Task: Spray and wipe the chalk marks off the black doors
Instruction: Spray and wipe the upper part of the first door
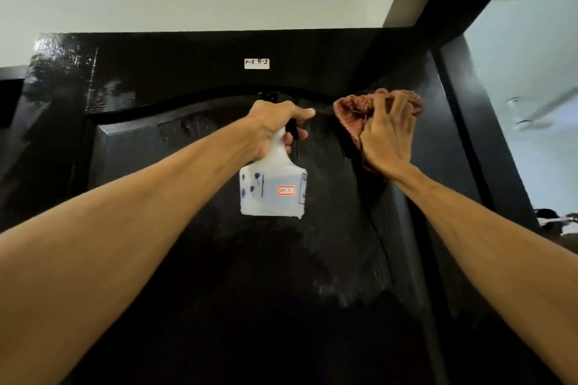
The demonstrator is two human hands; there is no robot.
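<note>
Gripping the white spray bottle (272, 191) by its neck in the left hand (273, 125), before the black door (219, 259), and pressing a bunched reddish cloth (350, 111) on its upper part with the clutching right hand (387, 137).

A small white sticker (256, 63) is being shown on the upper part of the black door (187, 72), and handwritten characters resembling "F-1 R-1" are being read on it, the last one not with certainty. On the white spray bottle (269, 205), "SP-2" is being displayed in red on a red-bordered sticker (286, 190). The blue print (251, 184) at the bottle's left and the label (302, 189) at its right edge are being left unread, as they are too blurred.
</note>
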